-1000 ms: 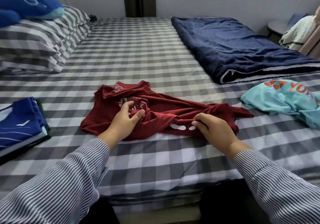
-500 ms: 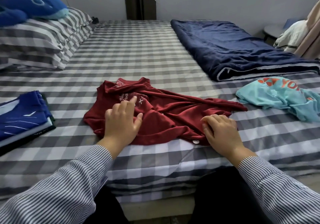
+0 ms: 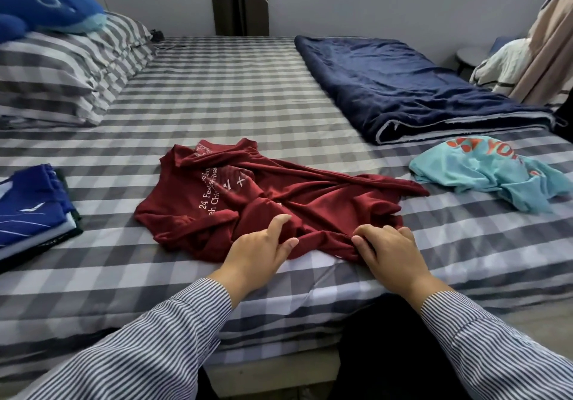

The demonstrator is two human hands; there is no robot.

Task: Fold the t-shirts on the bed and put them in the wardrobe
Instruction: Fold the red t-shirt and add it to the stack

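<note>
Checked bed (image 3: 217, 96) fills my view; red shirt (image 3: 310, 201) lies crumpled, long axis left-right. My left hand (image 3: 260, 252) and right hand (image 3: 387, 249) both pinch its near edge.

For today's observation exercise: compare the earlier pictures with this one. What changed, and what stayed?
The left hand came off the red t-shirt's print to its near hem, beside the right hand; both now pinch that hem. The turquoise t-shirt and folded blue stack stayed put.

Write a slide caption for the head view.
Both hands, left hand and right hand, pinch the crumpled red t-shirt at its near edge.
</note>
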